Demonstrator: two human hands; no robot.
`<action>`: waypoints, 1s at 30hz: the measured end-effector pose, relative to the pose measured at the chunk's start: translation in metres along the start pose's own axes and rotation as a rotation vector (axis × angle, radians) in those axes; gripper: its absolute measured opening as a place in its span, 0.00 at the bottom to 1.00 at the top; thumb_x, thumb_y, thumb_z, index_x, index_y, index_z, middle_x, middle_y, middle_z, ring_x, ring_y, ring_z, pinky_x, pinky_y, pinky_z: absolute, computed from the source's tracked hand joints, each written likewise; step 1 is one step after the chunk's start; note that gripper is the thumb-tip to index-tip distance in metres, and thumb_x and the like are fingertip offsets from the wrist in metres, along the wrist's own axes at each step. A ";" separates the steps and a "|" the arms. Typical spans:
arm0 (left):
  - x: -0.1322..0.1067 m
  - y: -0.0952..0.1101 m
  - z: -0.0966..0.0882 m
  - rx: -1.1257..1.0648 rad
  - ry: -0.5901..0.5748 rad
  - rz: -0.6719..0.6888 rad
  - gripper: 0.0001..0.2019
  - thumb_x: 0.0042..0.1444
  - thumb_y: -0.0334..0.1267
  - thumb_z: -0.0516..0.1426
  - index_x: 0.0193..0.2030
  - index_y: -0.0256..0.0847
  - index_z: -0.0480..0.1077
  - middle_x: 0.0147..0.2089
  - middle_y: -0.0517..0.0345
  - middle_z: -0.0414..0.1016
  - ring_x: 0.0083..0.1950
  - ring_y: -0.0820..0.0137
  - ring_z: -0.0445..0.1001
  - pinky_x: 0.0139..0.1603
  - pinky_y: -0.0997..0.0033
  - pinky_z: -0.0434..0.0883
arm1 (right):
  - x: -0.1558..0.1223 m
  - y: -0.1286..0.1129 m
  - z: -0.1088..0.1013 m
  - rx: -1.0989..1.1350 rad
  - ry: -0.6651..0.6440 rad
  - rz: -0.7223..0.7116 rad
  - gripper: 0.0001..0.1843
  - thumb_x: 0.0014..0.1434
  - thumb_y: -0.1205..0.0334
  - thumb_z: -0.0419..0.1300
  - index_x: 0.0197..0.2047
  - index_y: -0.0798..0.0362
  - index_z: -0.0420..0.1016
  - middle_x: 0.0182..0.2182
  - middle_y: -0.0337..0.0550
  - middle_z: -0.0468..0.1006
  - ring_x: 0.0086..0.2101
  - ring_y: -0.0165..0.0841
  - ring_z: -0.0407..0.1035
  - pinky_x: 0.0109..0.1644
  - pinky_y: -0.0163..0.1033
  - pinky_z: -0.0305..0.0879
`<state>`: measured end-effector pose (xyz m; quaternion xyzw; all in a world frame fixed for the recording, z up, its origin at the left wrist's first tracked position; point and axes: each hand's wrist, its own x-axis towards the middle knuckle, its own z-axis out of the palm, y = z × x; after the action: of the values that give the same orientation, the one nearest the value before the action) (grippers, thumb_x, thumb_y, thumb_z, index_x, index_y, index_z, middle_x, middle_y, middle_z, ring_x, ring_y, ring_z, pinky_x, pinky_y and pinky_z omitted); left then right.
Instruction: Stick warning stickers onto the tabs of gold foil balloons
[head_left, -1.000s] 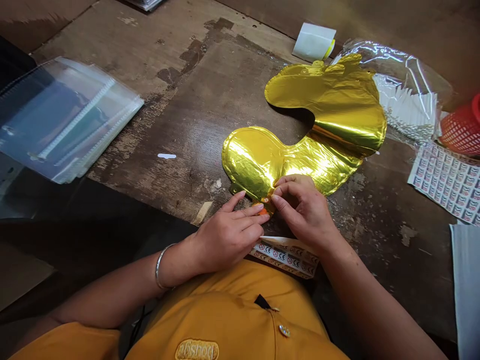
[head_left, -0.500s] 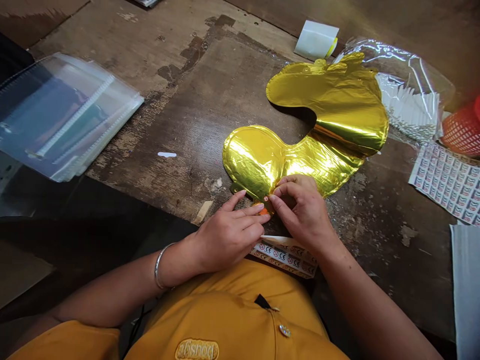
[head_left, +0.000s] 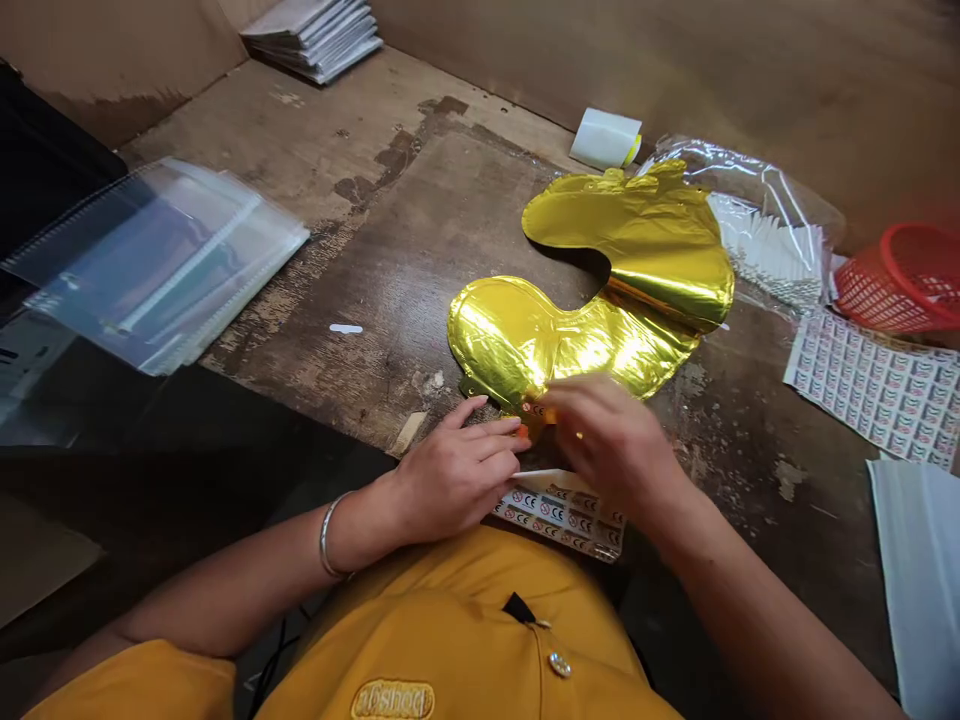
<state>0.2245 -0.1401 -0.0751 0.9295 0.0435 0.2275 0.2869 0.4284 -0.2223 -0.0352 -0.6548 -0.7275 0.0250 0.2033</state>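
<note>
A flat gold foil balloon point(head_left: 600, 300), curved like an S, lies on the worn wooden table point(head_left: 420, 230). My left hand point(head_left: 450, 470) rests at its near tip, fingers stretched out flat and pressing the orange tab point(head_left: 523, 430) there. My right hand point(head_left: 607, 440) hovers just right of the same tip, smeared by motion, so its fingers are unclear. A strip of small printed stickers point(head_left: 562, 515) lies at the table edge under my hands.
Clear plastic bags point(head_left: 157, 265) are stacked at the left. A white roll point(head_left: 606, 138), a bag of white pieces point(head_left: 772, 245), a red basket point(head_left: 900, 280), a sticker sheet point(head_left: 877, 385) and white paper point(head_left: 919, 560) sit at right. Papers point(head_left: 315, 35) lie at the back.
My right hand has come off its pinch at the balloon tip and is moving, now blurred. The view has tilted up, showing more of the far table. My left hand stays put.
</note>
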 end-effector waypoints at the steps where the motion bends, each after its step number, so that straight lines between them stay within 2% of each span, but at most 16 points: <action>1: 0.000 0.000 -0.001 0.003 0.002 0.004 0.05 0.60 0.31 0.55 0.40 0.38 0.71 0.53 0.54 0.78 0.60 0.62 0.71 0.69 0.53 0.50 | -0.004 -0.003 0.000 0.028 -0.087 -0.087 0.15 0.61 0.72 0.53 0.49 0.55 0.73 0.50 0.52 0.77 0.50 0.40 0.70 0.54 0.46 0.69; 3: -0.001 -0.001 -0.003 0.007 0.006 -0.001 0.04 0.59 0.32 0.56 0.38 0.38 0.72 0.50 0.53 0.78 0.58 0.62 0.71 0.66 0.54 0.55 | -0.012 -0.006 0.005 0.059 -0.166 -0.152 0.16 0.62 0.72 0.54 0.52 0.57 0.73 0.54 0.53 0.75 0.55 0.41 0.68 0.59 0.47 0.68; 6: 0.000 -0.001 -0.005 -0.009 0.002 -0.006 0.03 0.58 0.32 0.56 0.36 0.38 0.71 0.47 0.54 0.78 0.51 0.63 0.73 0.59 0.58 0.61 | -0.021 -0.001 0.016 0.059 -0.126 -0.178 0.16 0.63 0.71 0.54 0.53 0.58 0.73 0.55 0.54 0.75 0.57 0.42 0.67 0.61 0.49 0.67; 9: 0.000 -0.001 -0.005 -0.048 0.003 0.003 0.03 0.59 0.32 0.56 0.37 0.39 0.71 0.47 0.54 0.78 0.51 0.64 0.72 0.57 0.59 0.63 | -0.020 0.005 0.019 0.121 -0.069 -0.163 0.15 0.63 0.70 0.55 0.51 0.56 0.76 0.52 0.53 0.78 0.54 0.41 0.71 0.58 0.49 0.70; 13: -0.001 0.001 -0.006 -0.051 0.069 -0.055 0.03 0.58 0.34 0.57 0.36 0.40 0.73 0.47 0.54 0.77 0.51 0.62 0.70 0.54 0.59 0.65 | -0.010 0.009 0.012 0.357 -0.009 0.089 0.07 0.62 0.65 0.58 0.39 0.51 0.79 0.40 0.46 0.83 0.41 0.34 0.77 0.46 0.40 0.74; 15: -0.001 0.002 -0.006 -0.024 0.090 -0.075 0.03 0.58 0.35 0.58 0.36 0.40 0.74 0.49 0.52 0.76 0.51 0.61 0.69 0.54 0.59 0.65 | -0.003 0.012 0.008 0.467 -0.006 0.238 0.05 0.59 0.61 0.62 0.33 0.51 0.77 0.32 0.42 0.82 0.33 0.33 0.75 0.39 0.38 0.72; 19: -0.001 0.004 -0.005 0.016 0.109 -0.076 0.03 0.57 0.35 0.59 0.35 0.40 0.74 0.53 0.49 0.72 0.54 0.59 0.68 0.55 0.55 0.66 | 0.008 0.018 0.005 0.667 -0.040 0.434 0.15 0.56 0.52 0.63 0.24 0.53 0.72 0.21 0.37 0.72 0.24 0.29 0.65 0.29 0.34 0.62; 24: 0.000 0.010 -0.010 0.028 0.166 -0.044 0.02 0.55 0.33 0.59 0.34 0.39 0.74 0.59 0.46 0.66 0.60 0.56 0.64 0.62 0.52 0.64 | 0.014 0.024 0.005 0.821 -0.090 0.584 0.21 0.57 0.45 0.59 0.24 0.54 0.71 0.19 0.34 0.62 0.22 0.26 0.55 0.25 0.34 0.52; 26: 0.006 0.011 -0.013 0.008 0.141 -0.003 0.02 0.55 0.31 0.58 0.34 0.39 0.74 0.60 0.46 0.65 0.64 0.55 0.62 0.64 0.52 0.62 | 0.015 0.026 0.005 0.883 -0.085 0.620 0.20 0.56 0.45 0.60 0.25 0.53 0.70 0.20 0.34 0.62 0.23 0.26 0.54 0.25 0.33 0.51; 30: 0.024 0.004 -0.015 -0.011 -0.053 0.095 0.05 0.59 0.33 0.55 0.34 0.37 0.72 0.62 0.43 0.65 0.64 0.57 0.63 0.65 0.56 0.62 | 0.019 0.024 0.003 0.956 -0.113 0.598 0.19 0.55 0.45 0.60 0.27 0.52 0.66 0.22 0.33 0.61 0.23 0.26 0.53 0.26 0.33 0.52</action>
<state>0.2388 -0.1305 -0.0530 0.9346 -0.0094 0.2164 0.2821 0.4486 -0.2003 -0.0400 -0.6652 -0.4280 0.4430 0.4221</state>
